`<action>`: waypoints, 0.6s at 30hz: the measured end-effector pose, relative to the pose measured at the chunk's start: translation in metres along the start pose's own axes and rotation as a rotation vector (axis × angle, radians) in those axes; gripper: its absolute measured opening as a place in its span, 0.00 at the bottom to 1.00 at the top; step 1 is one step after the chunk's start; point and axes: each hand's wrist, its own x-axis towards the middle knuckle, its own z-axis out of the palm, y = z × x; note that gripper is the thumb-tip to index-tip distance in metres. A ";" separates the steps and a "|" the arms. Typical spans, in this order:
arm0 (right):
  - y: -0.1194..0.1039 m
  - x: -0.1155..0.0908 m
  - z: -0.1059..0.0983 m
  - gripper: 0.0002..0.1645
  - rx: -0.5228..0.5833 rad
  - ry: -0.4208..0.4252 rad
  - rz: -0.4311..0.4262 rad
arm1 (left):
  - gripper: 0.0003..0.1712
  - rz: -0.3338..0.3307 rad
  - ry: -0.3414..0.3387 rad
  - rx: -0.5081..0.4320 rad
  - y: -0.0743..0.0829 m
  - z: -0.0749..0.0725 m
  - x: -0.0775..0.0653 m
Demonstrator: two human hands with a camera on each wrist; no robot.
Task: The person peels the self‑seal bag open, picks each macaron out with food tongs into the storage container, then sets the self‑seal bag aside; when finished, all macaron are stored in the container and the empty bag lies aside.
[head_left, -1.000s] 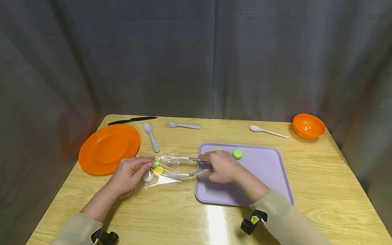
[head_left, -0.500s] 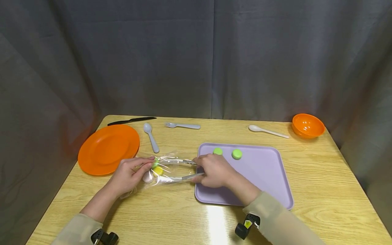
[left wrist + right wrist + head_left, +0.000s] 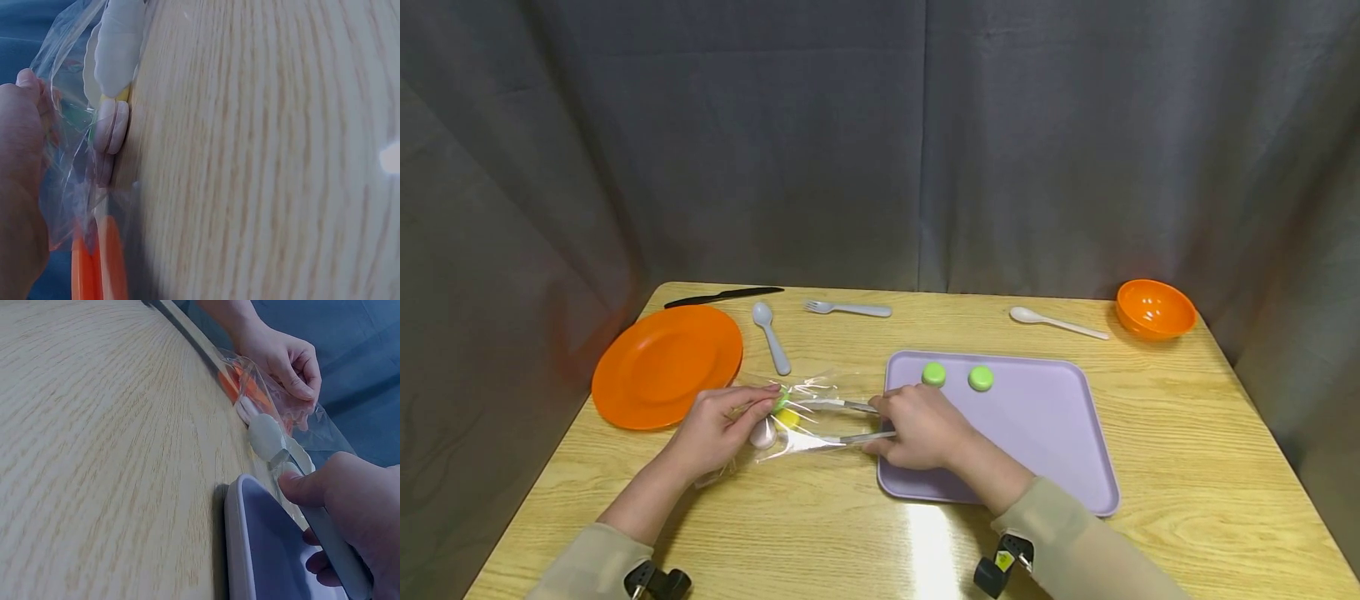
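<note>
My left hand (image 3: 718, 429) pinches the upper edge of a clear plastic bag (image 3: 805, 443) lying left of the tray. Inside sit a green macaron (image 3: 781, 398), a yellow macaron (image 3: 787, 418) and a pale pink macaron (image 3: 111, 127). From the right, my right hand (image 3: 921, 427) grips a pair of tongs (image 3: 859, 437), thumb on one arm and fingers on the other. The white scalloped heads (image 3: 265, 436) of the tongs reach into the bag, spread apart near the macarons. Whether they touch one is hidden by glare on the plastic.
Under my right hand lies a lilac tray (image 3: 1037, 433) bearing two green macarons (image 3: 981, 378). An orange plate (image 3: 666, 367), black knife (image 3: 722, 297), grey spoon (image 3: 771, 337) and grey fork (image 3: 850, 308) surround the bag's far side. Farther right are a cream spoon (image 3: 1060, 322) and an orange bowl (image 3: 1156, 310).
My right hand has shifted left, pushing the tongs deeper into the bag and narrowing their arms. A tray macaron it partly covered now shows fully. The left hand keeps its place.
</note>
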 end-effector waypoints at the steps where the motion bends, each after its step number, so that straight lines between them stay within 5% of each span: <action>1: 0.000 0.000 0.000 0.22 -0.001 0.002 0.001 | 0.17 0.001 0.001 0.003 0.000 0.000 0.000; 18: 0.014 -0.011 -0.016 0.24 0.029 0.049 0.017 | 0.12 -0.040 -0.034 -0.018 -0.003 0.000 -0.004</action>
